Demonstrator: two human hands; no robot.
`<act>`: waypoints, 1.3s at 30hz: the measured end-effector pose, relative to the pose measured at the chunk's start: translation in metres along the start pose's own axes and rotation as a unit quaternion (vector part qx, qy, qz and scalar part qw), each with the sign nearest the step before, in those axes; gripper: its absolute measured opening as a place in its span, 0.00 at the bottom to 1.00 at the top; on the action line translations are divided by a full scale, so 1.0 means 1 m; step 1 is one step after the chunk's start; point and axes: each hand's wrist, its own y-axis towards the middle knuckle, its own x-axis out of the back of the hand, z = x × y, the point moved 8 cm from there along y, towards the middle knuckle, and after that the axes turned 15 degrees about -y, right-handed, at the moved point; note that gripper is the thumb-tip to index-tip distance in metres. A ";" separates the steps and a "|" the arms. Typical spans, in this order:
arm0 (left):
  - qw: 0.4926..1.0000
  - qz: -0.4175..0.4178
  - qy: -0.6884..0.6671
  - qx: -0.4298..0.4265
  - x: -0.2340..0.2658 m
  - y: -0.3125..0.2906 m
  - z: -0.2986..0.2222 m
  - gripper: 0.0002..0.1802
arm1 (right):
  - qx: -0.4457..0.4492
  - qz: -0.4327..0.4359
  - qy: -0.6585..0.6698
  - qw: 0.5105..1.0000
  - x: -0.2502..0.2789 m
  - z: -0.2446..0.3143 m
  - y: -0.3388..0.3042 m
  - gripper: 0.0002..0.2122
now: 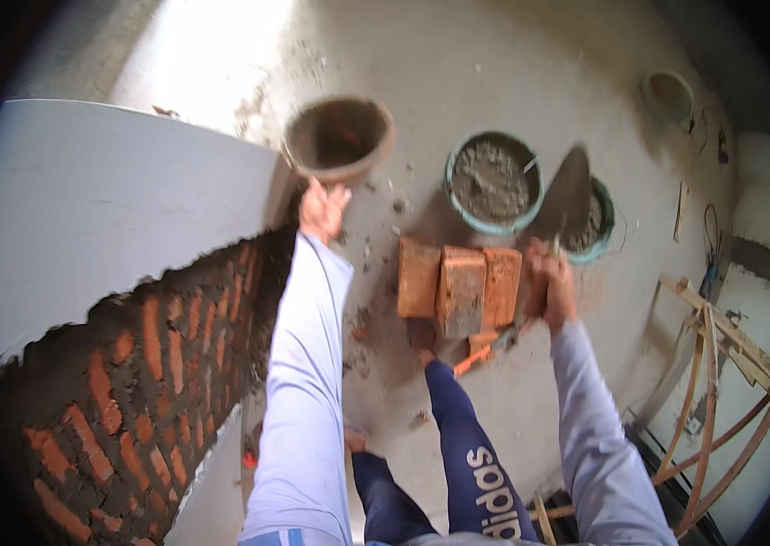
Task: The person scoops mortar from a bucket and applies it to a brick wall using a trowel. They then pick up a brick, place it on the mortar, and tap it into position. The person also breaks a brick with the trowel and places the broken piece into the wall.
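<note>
Just beyond your right grip (558,288), the trowel (571,193) points its long axis away from you, its blade between the middle bucket (485,224) of mortar and the right-hand bucket (591,254) (partly covering the latter from this view). That grip is wrapped round the handle and is nearer to both buckets; your left grip (323,211), well to their left, grasps the near rim of the bowl (358,169).

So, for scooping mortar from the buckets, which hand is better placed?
Probably the right hand: it grips the trowel, whose blade overlaps the right bucket in the picture, with the left bucket close by. The left hand is at the bowl, farther from both.
</note>
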 end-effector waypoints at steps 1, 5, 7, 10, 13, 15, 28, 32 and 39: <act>0.999 -0.034 -0.034 0.025 -0.010 -0.004 0.006 0.36 | 0.016 0.023 0.048 0.998 0.000 0.000 0.033 0.15; 0.989 -0.014 0.086 0.119 0.076 -0.070 0.016 0.42 | 0.012 0.054 0.099 0.994 -0.054 0.033 0.122 0.11; 0.942 -0.043 0.312 0.112 0.100 -0.165 0.039 0.31 | 0.013 0.033 0.068 0.997 -0.054 0.052 0.151 0.11; 0.881 0.007 0.447 0.156 0.280 -0.328 0.059 0.34 | -0.022 0.037 0.162 0.986 -0.093 0.055 0.179 0.06; 0.723 -0.047 0.632 0.275 0.334 -0.511 0.061 0.49 | -0.056 0.094 0.107 0.988 -0.061 0.027 0.214 0.08; 0.649 -0.048 0.657 0.381 0.359 -0.623 0.079 0.65 | -0.108 0.033 0.042 0.993 -0.084 0.035 0.190 0.11; 0.590 -0.305 0.593 0.457 0.335 -0.675 0.137 0.61 | -0.056 0.117 0.014 0.991 -0.189 0.109 -0.033 0.04; 0.665 -0.296 0.591 0.349 0.319 -0.658 0.099 0.57 | -0.045 0.188 0.024 0.981 -0.232 0.093 -0.106 0.04; 0.600 -0.271 0.683 0.316 0.296 -0.636 0.117 0.48 | -0.128 0.265 -0.068 0.953 -0.346 -0.003 -0.153 0.05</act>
